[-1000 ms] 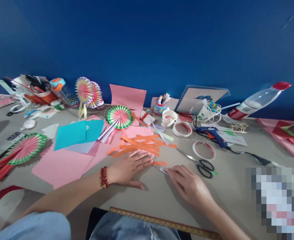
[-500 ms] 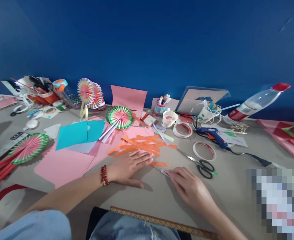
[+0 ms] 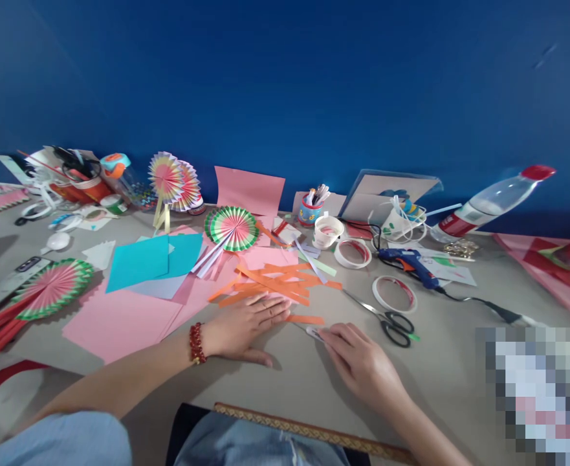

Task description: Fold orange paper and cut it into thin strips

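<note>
My left hand (image 3: 246, 327) lies flat on the table, fingers stretched out. Its fingertips touch the near edge of a pile of orange paper strips (image 3: 275, 281) on pink paper (image 3: 120, 320). A red bead bracelet (image 3: 197, 343) is on that wrist. My right hand (image 3: 357, 362) rests on the table (image 3: 294, 375) to the right, fingers curled. Its fingertips pinch a small pale paper strip (image 3: 314, 333). Black-handled scissors (image 3: 386, 318) lie just right of it.
Folded paper rosettes (image 3: 231, 228), a turquoise sheet (image 3: 153, 259), tape rolls (image 3: 394, 292), a blue glue gun (image 3: 408, 262) with its cord, a pen cup (image 3: 310, 208) and a plastic bottle (image 3: 493, 200) crowd the far side. A blurred patch (image 3: 537, 388) covers the near right.
Both hands stay where they were. My right hand and the pale strip have crept slightly left; the view has shifted a little.
</note>
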